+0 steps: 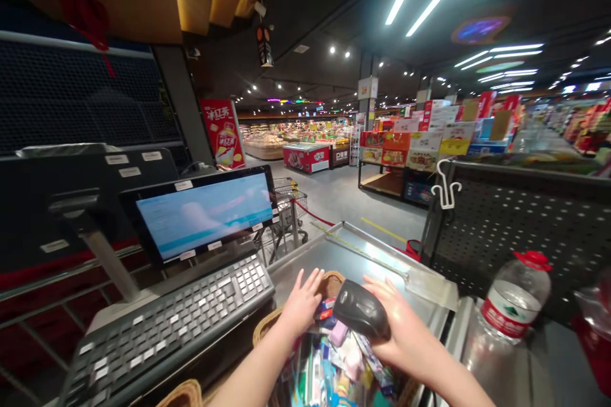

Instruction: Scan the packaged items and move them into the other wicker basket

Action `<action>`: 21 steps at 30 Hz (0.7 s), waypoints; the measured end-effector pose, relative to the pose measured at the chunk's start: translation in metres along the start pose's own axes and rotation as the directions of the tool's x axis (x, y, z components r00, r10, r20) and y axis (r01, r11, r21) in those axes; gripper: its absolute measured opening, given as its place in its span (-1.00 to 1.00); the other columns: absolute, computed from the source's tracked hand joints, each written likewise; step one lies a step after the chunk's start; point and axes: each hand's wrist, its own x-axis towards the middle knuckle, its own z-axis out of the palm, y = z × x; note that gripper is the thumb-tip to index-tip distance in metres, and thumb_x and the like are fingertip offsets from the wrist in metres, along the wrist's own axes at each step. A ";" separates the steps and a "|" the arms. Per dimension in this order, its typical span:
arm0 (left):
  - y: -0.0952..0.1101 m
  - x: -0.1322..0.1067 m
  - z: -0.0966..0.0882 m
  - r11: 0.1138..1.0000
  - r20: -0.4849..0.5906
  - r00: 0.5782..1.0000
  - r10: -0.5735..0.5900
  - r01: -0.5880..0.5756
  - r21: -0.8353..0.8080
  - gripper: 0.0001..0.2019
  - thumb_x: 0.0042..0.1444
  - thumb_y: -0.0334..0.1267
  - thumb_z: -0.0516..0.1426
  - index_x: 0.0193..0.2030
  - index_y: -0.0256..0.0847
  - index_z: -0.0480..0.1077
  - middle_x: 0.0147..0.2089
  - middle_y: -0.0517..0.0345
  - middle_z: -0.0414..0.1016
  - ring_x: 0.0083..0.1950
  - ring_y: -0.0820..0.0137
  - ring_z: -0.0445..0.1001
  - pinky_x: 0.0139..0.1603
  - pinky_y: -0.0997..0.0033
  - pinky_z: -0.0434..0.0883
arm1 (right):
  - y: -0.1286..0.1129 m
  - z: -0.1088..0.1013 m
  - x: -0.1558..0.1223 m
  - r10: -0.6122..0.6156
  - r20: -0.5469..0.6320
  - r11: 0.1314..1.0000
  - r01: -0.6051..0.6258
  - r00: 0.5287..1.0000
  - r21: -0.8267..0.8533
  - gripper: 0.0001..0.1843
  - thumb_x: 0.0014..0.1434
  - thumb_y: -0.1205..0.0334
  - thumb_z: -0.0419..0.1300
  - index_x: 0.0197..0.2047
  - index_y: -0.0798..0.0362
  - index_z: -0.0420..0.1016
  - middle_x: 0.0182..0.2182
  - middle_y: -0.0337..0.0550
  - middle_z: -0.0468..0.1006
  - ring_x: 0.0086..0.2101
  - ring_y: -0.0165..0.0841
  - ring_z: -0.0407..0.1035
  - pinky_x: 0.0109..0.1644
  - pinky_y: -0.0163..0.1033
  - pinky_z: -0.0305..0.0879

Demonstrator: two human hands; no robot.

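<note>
My right hand [403,324] is wrapped around a black handheld barcode scanner [361,308], held over a wicker basket [331,282]. Small colourful packages [329,362] fill the basket, several of them in shiny wrappers. My left hand [303,304] reaches to the basket's far left side with its fingers stretched out and apart. Beside its thumb is a small red, blue and white package [326,308]; whether the hand touches it I cannot tell. The scanner and my right hand hide part of the basket's contents.
A black keyboard [191,324] and a lit monitor [210,213] stand on the left. Beyond the basket lies a metal counter [310,257]. To the right are a large clear bottle with a red cap [515,299] and a perforated black panel [529,222] carrying a white hook [446,187].
</note>
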 end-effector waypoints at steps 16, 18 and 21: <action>-0.001 0.027 0.025 0.990 -0.030 0.995 -0.099 0.095 -0.109 -0.80 0.11 -0.38 0.10 -0.24 -0.22 0.57 0.45 -0.10 0.08 0.50 0.10 -0.07 0.44 -0.28 -0.30 | 0.046 0.007 0.016 0.041 0.021 0.999 -0.041 0.999 0.020 -0.34 -0.04 0.27 0.22 0.18 0.08 0.36 0.24 0.15 0.34 0.31 0.04 0.10 0.41 0.33 -0.26; 0.003 0.029 0.028 0.986 -0.044 0.991 -0.129 0.123 -0.112 -0.81 0.11 -0.38 0.10 -0.27 -0.22 0.57 0.43 -0.13 0.13 0.49 0.07 -0.04 0.43 -0.32 -0.25 | 0.046 0.007 0.016 0.043 0.012 0.999 -0.043 0.999 0.016 -0.34 -0.04 0.25 0.23 0.19 0.08 0.35 0.25 0.16 0.34 0.30 0.05 0.11 0.41 0.33 -0.24; 0.006 0.028 0.023 0.980 -0.072 0.983 -0.168 0.160 -0.116 -0.85 0.10 -0.38 0.13 -0.32 -0.20 0.55 0.41 -0.09 0.18 0.48 0.05 -0.02 0.41 -0.36 -0.21 | 0.045 0.004 0.015 0.037 -0.011 0.999 -0.037 0.999 0.006 -0.34 -0.03 0.24 0.24 0.19 0.08 0.36 0.23 0.16 0.36 0.30 0.04 0.11 0.41 0.33 -0.21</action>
